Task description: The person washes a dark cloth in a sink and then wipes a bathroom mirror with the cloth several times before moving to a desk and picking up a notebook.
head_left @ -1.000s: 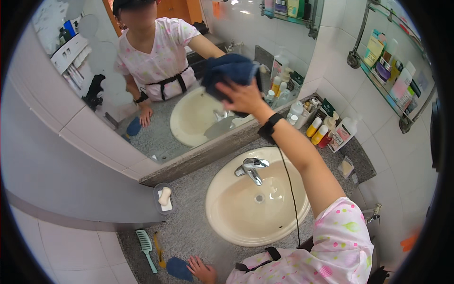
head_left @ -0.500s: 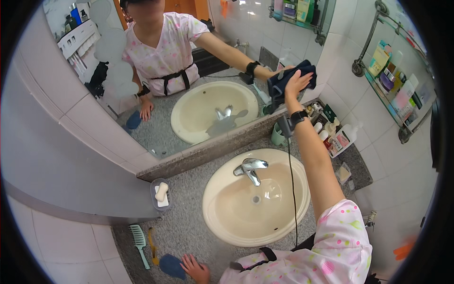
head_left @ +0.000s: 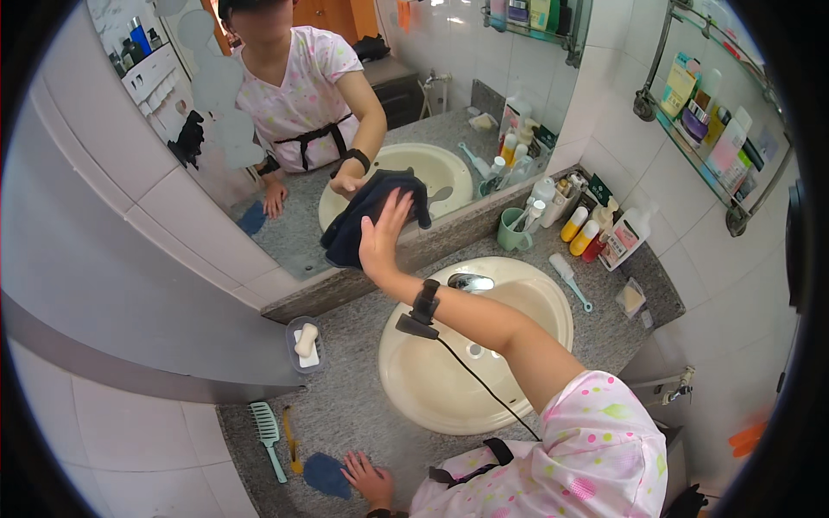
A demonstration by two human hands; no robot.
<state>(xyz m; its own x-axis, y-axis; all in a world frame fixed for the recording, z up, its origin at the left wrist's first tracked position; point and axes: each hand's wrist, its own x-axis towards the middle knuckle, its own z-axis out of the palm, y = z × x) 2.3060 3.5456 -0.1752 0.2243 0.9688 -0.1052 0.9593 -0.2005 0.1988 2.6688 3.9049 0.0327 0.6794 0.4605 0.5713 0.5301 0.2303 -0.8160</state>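
Note:
My right hand (head_left: 385, 240) presses a dark navy cloth (head_left: 347, 233) against the lower part of the wall mirror (head_left: 298, 246), above the faucet (head_left: 471, 282). Its fingers lie stretched out over the cloth, which bunches to both sides of the palm. A strap with a small black device and a cable is on that wrist. My left hand (head_left: 370, 479) rests on the grey stone counter (head_left: 345, 397) with its fingers spread, holding nothing. Beside its fingertips lies a flat, dark blue oval piece (head_left: 327, 476). My right forearm covers part of the cream sink (head_left: 406, 406).
A soap dish (head_left: 294, 350) with soap and a green hairbrush (head_left: 268, 439) lie left of the sink. At the right stand a green cup (head_left: 513, 231), several bottles (head_left: 584, 235) and a toothbrush-like brush (head_left: 572, 281). A glass shelf (head_left: 704, 168) of toiletries juts from the right wall.
My right hand has swept the cloth left and down across the mirror, from its right end to above the faucet. My left hand stays on the counter.

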